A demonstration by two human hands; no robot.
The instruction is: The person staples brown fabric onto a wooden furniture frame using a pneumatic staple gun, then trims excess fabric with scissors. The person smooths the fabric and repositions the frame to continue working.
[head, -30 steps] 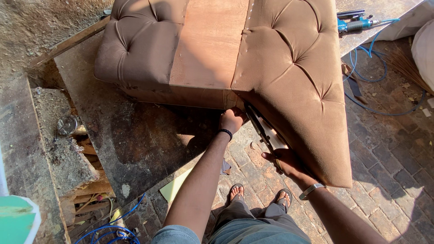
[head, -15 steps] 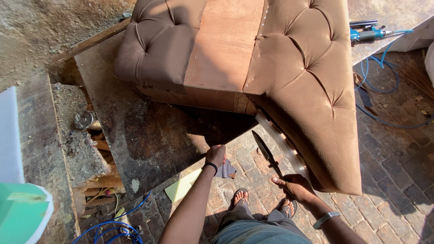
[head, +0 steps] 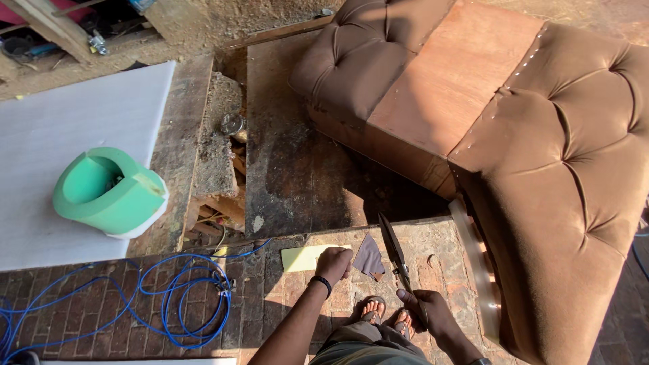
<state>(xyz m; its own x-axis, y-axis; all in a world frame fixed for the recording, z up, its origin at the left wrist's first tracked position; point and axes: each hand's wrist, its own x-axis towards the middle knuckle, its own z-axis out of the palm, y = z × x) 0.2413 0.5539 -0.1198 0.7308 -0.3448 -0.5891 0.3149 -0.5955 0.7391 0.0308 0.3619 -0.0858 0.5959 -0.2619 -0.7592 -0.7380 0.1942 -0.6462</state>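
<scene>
Between the hands hung a scrap (head: 370, 257) of brown fabric, pinched in the closed left hand (head: 334, 264); thin and limp, best held by its edge. Right hand (head: 427, 312) was closed round shears (head: 395, 255).

Upholstery w'shop: half-covered sofa frame (head: 466, 94), foam (head: 108, 192).

Outdoor yard, hard sun, sharp shadows. Brick floor (head: 284, 304) ran under and left of the left hand (head: 334, 263). Above it, a dark worn bench (head: 297, 169) carried a brown tufted sofa frame (head: 541, 155), which stretched up and right of the right hand (head: 426, 314). Far left of the hands: white foam sheet (head: 74, 135), green foam roll (head: 108, 192). Blue hose (head: 182, 297) coiled on the bricks, left. Dirt ground (head: 203, 23) beyond the bench.
</scene>
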